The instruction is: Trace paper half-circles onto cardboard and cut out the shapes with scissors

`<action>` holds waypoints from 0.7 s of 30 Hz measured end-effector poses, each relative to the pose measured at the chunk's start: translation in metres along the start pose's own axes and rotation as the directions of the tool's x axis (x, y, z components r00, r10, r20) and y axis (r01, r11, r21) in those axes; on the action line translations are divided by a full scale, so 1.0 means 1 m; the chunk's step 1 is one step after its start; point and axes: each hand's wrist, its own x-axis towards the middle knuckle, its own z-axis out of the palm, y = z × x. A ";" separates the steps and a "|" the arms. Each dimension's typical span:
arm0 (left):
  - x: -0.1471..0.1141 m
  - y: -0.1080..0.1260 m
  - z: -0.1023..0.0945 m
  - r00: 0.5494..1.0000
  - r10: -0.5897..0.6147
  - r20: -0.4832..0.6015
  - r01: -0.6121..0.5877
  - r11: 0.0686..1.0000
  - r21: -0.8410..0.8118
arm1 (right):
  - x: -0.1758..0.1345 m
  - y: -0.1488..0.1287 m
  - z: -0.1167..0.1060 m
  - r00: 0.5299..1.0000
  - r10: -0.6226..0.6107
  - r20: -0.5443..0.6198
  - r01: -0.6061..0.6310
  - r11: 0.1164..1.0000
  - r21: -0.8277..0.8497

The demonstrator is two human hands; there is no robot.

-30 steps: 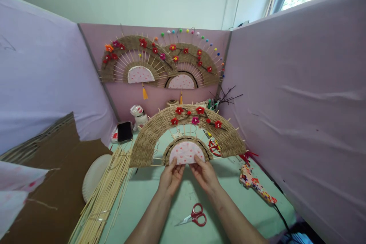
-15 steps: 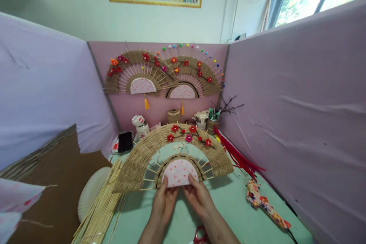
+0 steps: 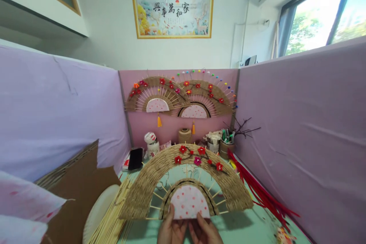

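Observation:
A woven twine fan [image 3: 140, 187] with thin stick ribs stands tilted up in front of me over the table. Red flowers and a magenta one sit on a dark twig along its upper right band. At its base is a half-round of white cloth [image 3: 190, 201] with pink dots, edged by twine and a black line. My left hand [image 3: 172, 228] grips the lower left of this half-round, thumb in front and fingers beneath. Closed the same way, my right hand [image 3: 205, 230] holds the lower right.
Two similar fans [image 3: 157, 105] hang on the pink back panel. Bundled thin sticks [image 3: 114, 213], a white plate [image 3: 98, 213] and brown cardboard [image 3: 77, 194] lie left. A phone [image 3: 135, 159], a jar [image 3: 152, 145], a twine spool [image 3: 185, 136] and red stems [image 3: 265, 194] surround the fan.
My view has tilted up and turned slightly left, so the scene sits lower and further right. The red-handled scissors have left view. Both hands keep hold of the fan.

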 end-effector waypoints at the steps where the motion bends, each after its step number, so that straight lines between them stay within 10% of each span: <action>1: -0.001 0.000 0.001 1.000 -0.003 -0.006 0.003 1.000 -0.004 | 0.000 0.000 -0.001 1.000 -0.001 -0.002 0.001 1.000 -0.008; 21: -0.017 -0.003 0.002 0.932 0.068 0.355 -0.062 0.998 -0.026 | 0.006 -0.007 0.020 0.993 -0.032 0.111 0.037 0.998 -0.044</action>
